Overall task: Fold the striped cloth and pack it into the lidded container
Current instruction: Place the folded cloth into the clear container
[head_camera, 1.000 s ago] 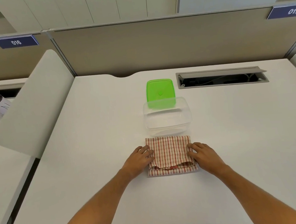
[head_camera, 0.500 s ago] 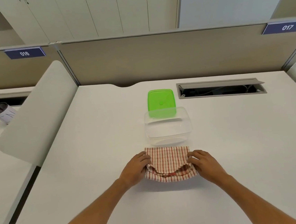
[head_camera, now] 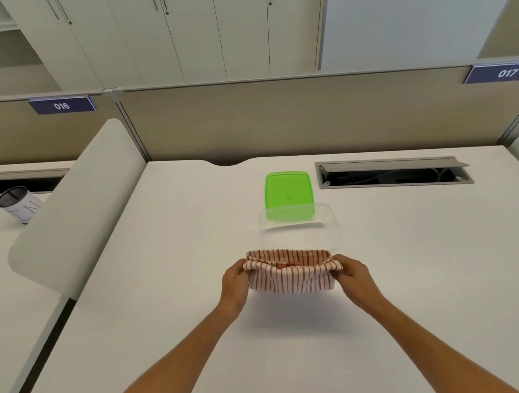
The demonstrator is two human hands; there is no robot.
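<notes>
the folded striped cloth (head_camera: 291, 274) hangs above the white desk (head_camera: 416, 260), pinched at its ends by the left hand (head_camera: 235, 280) and right hand (head_camera: 354, 272). at 12 o'clock, just beyond, sits the clear container (head_camera: 300, 231), open; green lid (head_camera: 288, 192) behind it. cable tray (head_camera: 392, 173) at 2 o'clock.

Red-and-white striped cloth (head_camera: 291, 280), clear container (head_camera: 300, 233) (see-through), green lid (head_camera: 287, 190), white desk (head_camera: 166, 300)

Both hands, left (head_camera: 235, 281) and right (head_camera: 354, 272), curl forward, fingers pinching.
</notes>
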